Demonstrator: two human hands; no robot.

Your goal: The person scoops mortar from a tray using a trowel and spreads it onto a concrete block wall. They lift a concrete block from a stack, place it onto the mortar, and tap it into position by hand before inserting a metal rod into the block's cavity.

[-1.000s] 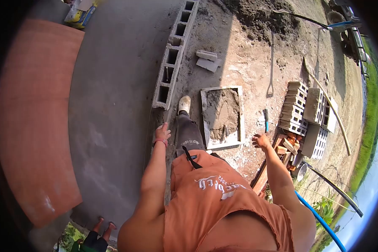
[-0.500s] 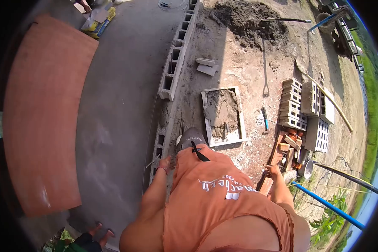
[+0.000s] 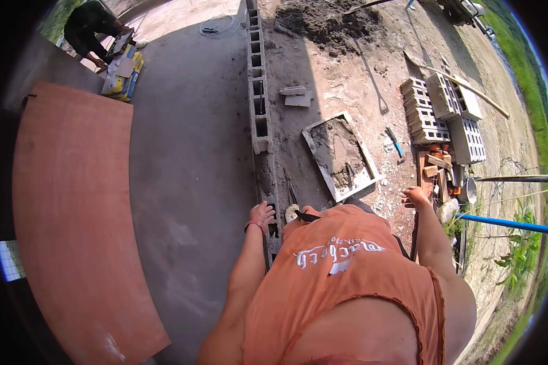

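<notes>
- Head view: the left hand (image 3: 262,214) hangs over the near end of the single block row (image 3: 260,109), fingers loose and empty. The row runs straight ahead of them.
- The right hand (image 3: 415,196) is spread and holds nothing, likely out for balance.
- One mortar tray (image 3: 319,164) lies ahead, between both hands, probably kept within reach.
- One shovel (image 3: 371,79) lies beyond the tray.
</notes>
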